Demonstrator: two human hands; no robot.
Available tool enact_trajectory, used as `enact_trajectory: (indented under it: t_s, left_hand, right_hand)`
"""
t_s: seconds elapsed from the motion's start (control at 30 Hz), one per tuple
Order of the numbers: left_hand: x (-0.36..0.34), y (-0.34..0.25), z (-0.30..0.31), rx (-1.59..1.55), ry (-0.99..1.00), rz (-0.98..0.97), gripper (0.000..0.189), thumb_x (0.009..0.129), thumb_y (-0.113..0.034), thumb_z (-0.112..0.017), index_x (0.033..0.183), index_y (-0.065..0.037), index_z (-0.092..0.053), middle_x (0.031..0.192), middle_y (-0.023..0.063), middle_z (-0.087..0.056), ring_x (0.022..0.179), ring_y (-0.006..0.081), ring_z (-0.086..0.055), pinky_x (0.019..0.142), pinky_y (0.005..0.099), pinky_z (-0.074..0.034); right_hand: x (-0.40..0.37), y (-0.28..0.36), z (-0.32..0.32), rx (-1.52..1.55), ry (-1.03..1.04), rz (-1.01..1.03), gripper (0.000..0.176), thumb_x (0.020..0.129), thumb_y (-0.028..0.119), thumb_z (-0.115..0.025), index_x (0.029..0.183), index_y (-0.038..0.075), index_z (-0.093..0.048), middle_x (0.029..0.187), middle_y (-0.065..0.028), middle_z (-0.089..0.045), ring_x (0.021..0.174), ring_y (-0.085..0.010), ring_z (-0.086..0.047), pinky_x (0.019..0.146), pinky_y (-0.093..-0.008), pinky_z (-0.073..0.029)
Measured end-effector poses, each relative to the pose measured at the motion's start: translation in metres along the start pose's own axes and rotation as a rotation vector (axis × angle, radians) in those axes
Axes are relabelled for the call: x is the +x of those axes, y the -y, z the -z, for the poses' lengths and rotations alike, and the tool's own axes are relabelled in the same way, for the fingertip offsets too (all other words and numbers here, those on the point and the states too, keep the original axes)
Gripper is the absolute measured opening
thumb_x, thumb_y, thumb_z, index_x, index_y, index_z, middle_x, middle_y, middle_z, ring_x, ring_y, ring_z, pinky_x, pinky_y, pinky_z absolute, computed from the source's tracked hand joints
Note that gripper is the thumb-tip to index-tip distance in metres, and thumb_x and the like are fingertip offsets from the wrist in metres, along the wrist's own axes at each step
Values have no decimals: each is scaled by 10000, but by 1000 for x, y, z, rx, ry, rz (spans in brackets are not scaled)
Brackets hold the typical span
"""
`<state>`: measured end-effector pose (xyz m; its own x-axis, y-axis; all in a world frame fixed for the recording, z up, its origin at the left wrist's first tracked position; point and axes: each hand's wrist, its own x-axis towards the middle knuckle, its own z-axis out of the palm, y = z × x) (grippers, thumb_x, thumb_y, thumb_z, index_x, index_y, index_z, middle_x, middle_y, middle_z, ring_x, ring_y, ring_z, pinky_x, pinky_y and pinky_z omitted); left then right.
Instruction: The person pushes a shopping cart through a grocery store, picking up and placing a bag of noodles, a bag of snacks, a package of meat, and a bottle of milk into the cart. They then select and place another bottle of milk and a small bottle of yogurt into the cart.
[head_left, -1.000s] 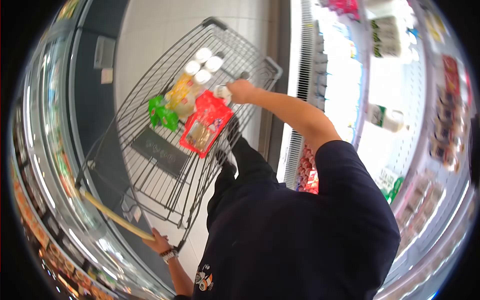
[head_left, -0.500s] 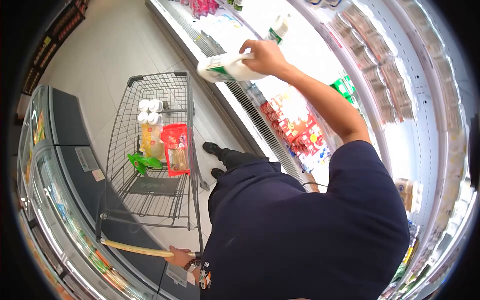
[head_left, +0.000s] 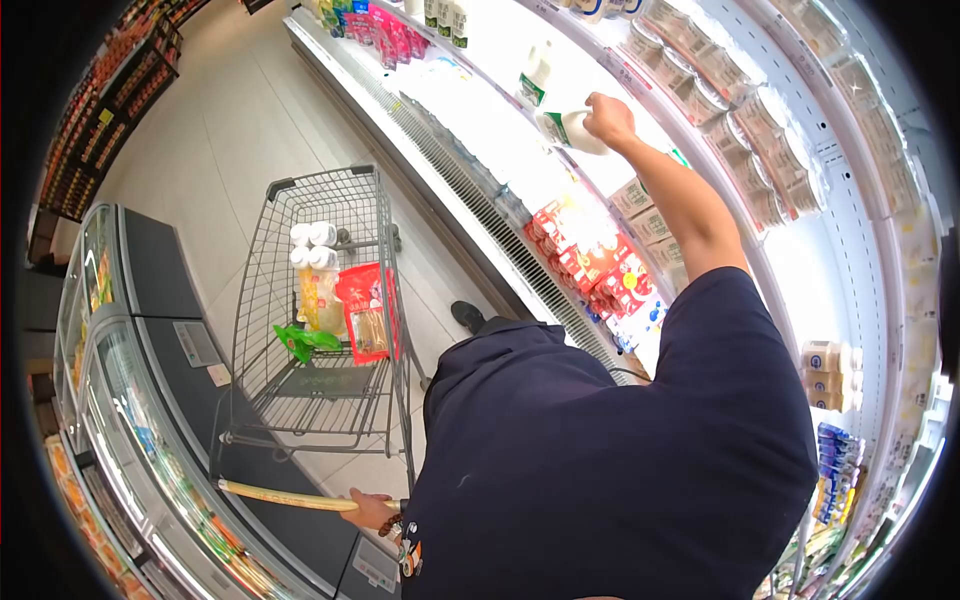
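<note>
Farther from the grey wire shopping cart (head_left: 281, 187) moved the white, green-labelled plastic bottle (head_left: 579, 133), its long axis running from the right hand (head_left: 610, 122), base obliquely cartward. I had those fingers curled round its upper end; the left hand (head_left: 372, 511) gripped the cart's yellow bar (head_left: 285, 496).

"What's running down the middle?"
"A pale tiled floor (head_left: 225, 135) is stretching away up the aisle."
"And what's lining the left?"
"A freezer (head_left: 160, 268) is showing dark side panels and curving glass (head_left: 130, 390). Beyond it, a dark rack (head_left: 118, 120) is standing."
"The right?"
"A chiller (head_left: 825, 300) is rising in white shelves (head_left: 765, 265), a slatted vent (head_left: 465, 185) is edging it, and white light is flooding its lower level."
</note>
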<state>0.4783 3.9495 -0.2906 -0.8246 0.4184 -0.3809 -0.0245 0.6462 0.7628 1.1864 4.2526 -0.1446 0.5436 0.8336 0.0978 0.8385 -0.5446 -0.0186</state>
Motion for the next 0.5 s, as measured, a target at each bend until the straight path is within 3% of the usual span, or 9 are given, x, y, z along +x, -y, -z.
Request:
enact_trajectory:
  t_s: [0.13,0.33,0.43,0.5]
  left_hand:
    - [-2,-3,-2,22,-1,13,582,926,-224,-586,1389,49,-362,544,125,-498,383,254,-533,396,371,-451]
    - [-7,-10,-5,58,-24,23,575,925,-224,-581,1382,50,-366,557,124,-487,380,245,-520,390,368,-446]
    - [-10,-15,-10,71,-38,27,562,925,-221,-577,1374,51,-374,565,124,-480,382,243,-516,386,364,-443]
    - [-13,-19,-12,76,-42,29,556,925,-218,-577,1370,51,-380,567,120,-476,383,239,-514,383,361,-441]
  right_hand:
    - [27,-17,-24,-128,38,-43,369,812,95,-625,1175,98,-694,1098,-199,-711,1065,-351,-671,929,-434,-519]
    - [70,-42,-53,-5,65,-67,329,827,54,-613,1150,66,-677,1130,-226,-691,1101,-369,-654,974,-444,-498]
    - [104,-51,-66,-97,61,14,360,825,63,-630,1183,66,-667,1182,-237,-667,1157,-374,-626,996,-445,-485]
    - [105,-29,-44,-87,73,30,445,814,150,-675,1244,44,-628,1246,-239,-638,1214,-371,-594,1010,-448,-476]
